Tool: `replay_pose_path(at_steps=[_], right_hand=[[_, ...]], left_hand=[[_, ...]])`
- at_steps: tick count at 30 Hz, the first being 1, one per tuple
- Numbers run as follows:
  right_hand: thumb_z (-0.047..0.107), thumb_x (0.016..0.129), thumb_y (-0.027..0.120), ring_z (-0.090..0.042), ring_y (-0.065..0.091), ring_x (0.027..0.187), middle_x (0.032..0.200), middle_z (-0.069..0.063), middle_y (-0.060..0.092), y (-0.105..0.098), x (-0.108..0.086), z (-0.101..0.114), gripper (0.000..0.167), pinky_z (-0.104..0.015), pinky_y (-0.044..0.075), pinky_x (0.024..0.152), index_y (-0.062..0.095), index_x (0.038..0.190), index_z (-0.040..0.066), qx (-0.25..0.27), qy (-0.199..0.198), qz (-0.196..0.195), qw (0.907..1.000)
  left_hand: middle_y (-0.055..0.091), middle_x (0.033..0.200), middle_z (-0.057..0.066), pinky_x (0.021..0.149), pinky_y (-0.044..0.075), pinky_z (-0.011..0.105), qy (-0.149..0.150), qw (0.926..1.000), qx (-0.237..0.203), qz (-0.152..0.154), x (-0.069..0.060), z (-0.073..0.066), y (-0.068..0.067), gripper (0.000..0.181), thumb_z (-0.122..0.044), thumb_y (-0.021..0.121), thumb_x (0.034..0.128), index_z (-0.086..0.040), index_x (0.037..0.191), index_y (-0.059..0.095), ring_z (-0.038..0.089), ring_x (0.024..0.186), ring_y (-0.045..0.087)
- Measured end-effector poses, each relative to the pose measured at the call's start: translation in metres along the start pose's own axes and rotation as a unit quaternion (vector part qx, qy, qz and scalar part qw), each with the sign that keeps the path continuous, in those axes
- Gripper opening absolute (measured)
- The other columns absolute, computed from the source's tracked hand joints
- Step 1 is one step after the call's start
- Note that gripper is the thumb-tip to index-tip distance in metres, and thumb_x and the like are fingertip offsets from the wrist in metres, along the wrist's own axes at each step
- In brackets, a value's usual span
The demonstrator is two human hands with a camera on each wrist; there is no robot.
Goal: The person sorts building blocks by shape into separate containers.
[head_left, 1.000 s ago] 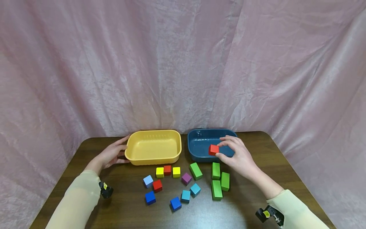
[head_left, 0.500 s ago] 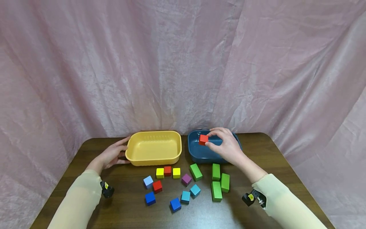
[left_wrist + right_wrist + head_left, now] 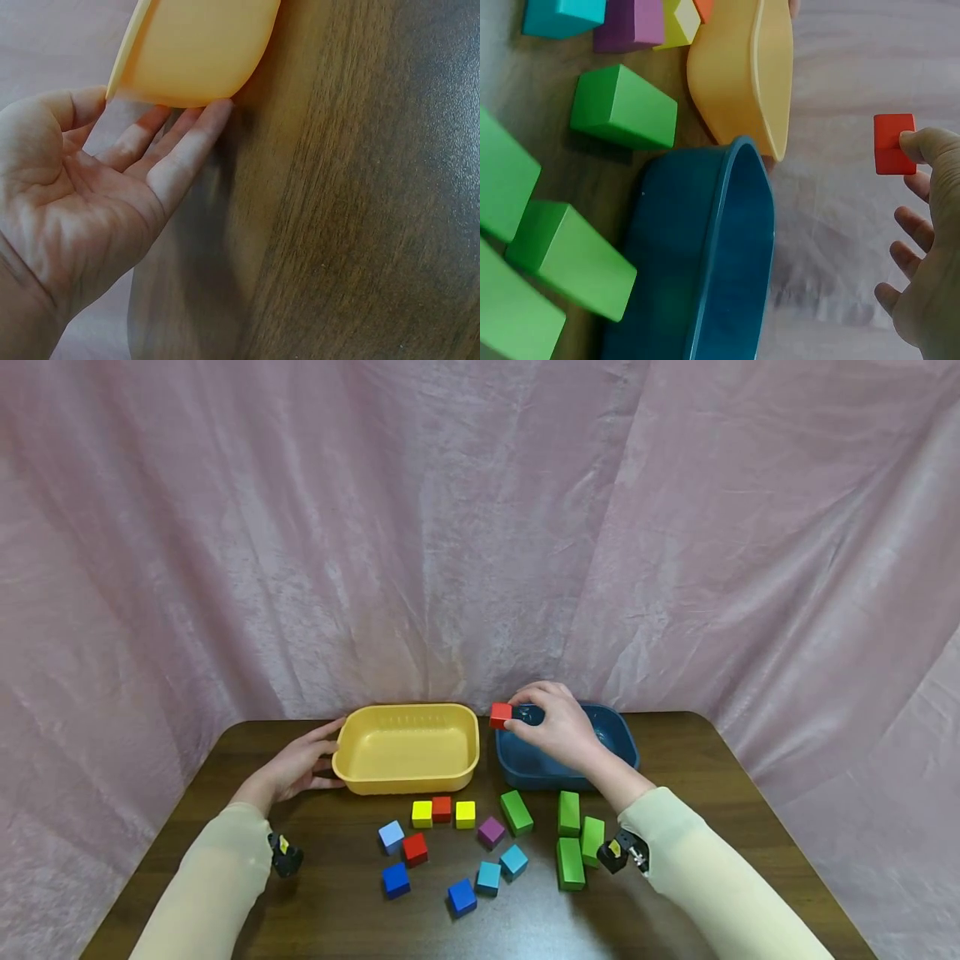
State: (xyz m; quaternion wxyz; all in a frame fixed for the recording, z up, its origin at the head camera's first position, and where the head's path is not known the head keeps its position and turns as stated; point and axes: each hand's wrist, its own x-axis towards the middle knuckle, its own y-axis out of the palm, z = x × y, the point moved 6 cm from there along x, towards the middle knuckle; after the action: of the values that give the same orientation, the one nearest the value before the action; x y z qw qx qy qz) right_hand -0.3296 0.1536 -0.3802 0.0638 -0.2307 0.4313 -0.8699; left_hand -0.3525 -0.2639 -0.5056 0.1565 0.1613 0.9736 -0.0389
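Right wrist view: a held red cube (image 3: pixel 891 146) is pinched between thumb and fingers of the right hand (image 3: pixel 941 262), the remaining fingers being spread loosely. From the head camera, the cube is seen raised near the far rims, over the gap between a yellow tub (image 3: pixel 405 752) and a blue tub (image 3: pixel 531 772), while the blue one is partly covered by the hand and forearm. By the left hand (image 3: pixel 90 187), the outer end of the yellow tub is touched: the thumb tip is set at the rim, and the extended fingertips are laid against the wall below.

In front of the tubs, other blocks are scattered on a wooden table (image 3: pixel 330 910). Nearest the yellow tub, a second red cube (image 3: pixel 442 809) is flanked by two yellow cubes (image 3: pixel 465 814). Closer to the person, a third red cube (image 3: pixel 416 849) is found between a light-blue cube (image 3: pixel 391 837) and a dark-blue cube (image 3: pixel 396 881). Farther right, another blue cube (image 3: pixel 462 898), two turquoise cubes (image 3: pixel 488 877) and a purple cube (image 3: pixel 491 832) are seen. Four green blocks (image 3: pixel 571 864) are placed before the blue tub. Behind everything, a pink curtain (image 3: pixel 480 527) is hung.
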Motion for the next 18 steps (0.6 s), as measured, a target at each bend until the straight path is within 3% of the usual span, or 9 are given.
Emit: replay_pose_path(at_steps=[18], right_hand=[[0.042, 0.092, 0.075, -0.025, 0.046, 0.128, 0.128, 0.002, 0.061, 0.041, 0.028, 0.012, 0.03, -0.05, 0.042, 0.106, 0.075, 0.115, 0.023, -0.023, 0.012, 0.036, 0.999]], left_hand=[[0.019, 0.164, 0.022, 0.096, 0.054, 0.055, -0.005, 1.0, -0.004, -0.007, 0.005, 0.001, -0.001, 0.066, -0.02, 0.044, 0.1107, -0.028, 0.167, 0.01, 0.029, 0.117, 0.062]])
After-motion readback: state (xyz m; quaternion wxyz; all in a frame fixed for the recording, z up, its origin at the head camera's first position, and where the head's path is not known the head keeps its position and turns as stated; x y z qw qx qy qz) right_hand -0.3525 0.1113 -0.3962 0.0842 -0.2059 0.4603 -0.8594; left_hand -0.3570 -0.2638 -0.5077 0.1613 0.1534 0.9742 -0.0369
